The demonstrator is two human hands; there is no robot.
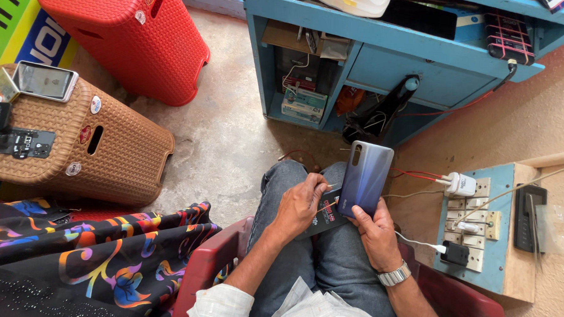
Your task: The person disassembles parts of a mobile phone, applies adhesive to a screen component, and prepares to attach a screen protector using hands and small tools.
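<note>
I sit on a red chair (204, 269) with my knees in grey jeans. My right hand (375, 231) grips the lower end of a blue-grey phone back cover (365, 178), tilted up and lifted away from the phone body (326, 212) lying on my lap. My left hand (299, 203) rests on the dark phone body, fingers curled over its upper edge, and seems to pinch a thin small tool at the seam. A metal watch (394, 275) is on my right wrist.
A blue workbench (388, 55) with shelves and cables stands ahead. A switchboard (475, 230) with plugged chargers is at right. A tan stool (86, 143) carrying phone parts and a red stool (126, 31) stand at left. Colourful fabric (87, 258) lies beside me.
</note>
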